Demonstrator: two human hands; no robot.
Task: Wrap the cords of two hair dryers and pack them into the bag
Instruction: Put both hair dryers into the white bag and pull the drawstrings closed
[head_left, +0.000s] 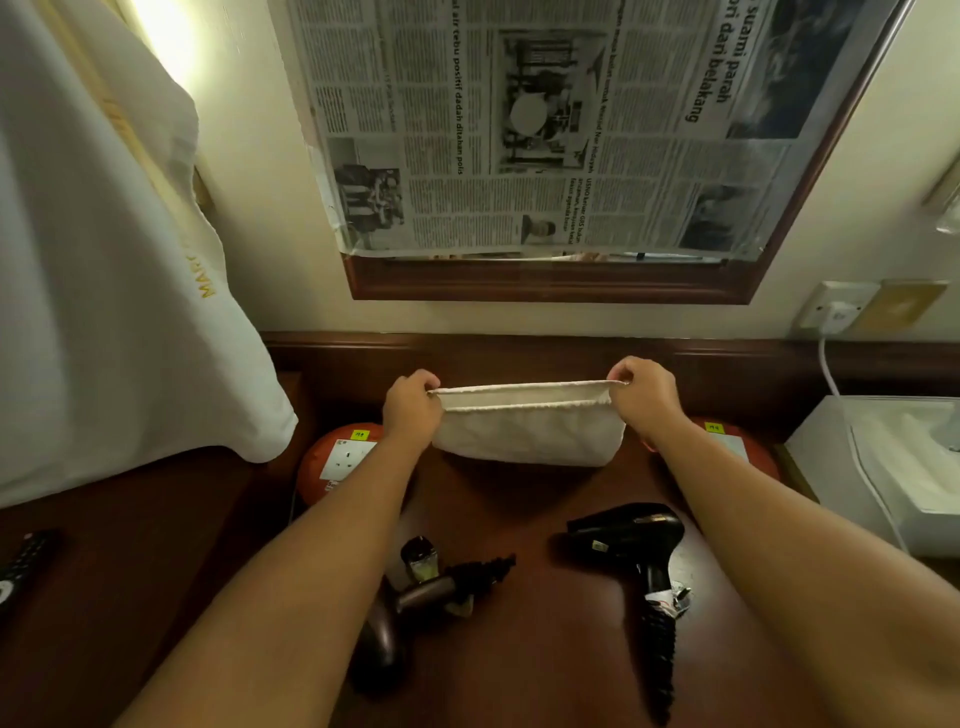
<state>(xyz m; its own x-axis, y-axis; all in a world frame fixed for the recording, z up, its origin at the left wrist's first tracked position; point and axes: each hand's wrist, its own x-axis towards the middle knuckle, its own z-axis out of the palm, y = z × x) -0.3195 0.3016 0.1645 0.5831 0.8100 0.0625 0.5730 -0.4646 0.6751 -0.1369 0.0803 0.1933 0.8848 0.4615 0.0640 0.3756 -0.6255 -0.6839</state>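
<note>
Both hands are at the mouth of the off-white cloth drawstring bag, which stands near the back edge of the dark polished wooden worktop, midway between its left and right sides. The left hand pinches the left end of the bag's rim, fingers curled tight on the cloth; the right hand pinches the right end the same way. Between the two grips the rim is drawn taut and the mouth shows as a narrow slit.

The step in hand looks like opening the bag for packing. Neither dryer is in it yet. The brown hair dryer lies toward the front edge, left of the middle, with its dark coiled cord bunched just beside its handle. The black hair dryer lies to its right, well apart from it, and its black coiled cord trails loose toward the front edge, so I judge that cord at least is not wrapped.

Next, the mouth needs widening front to back, not only sideways. Then one hand must let go to gather the loose cord round the black dryer's handle before anything goes inside.
</note>
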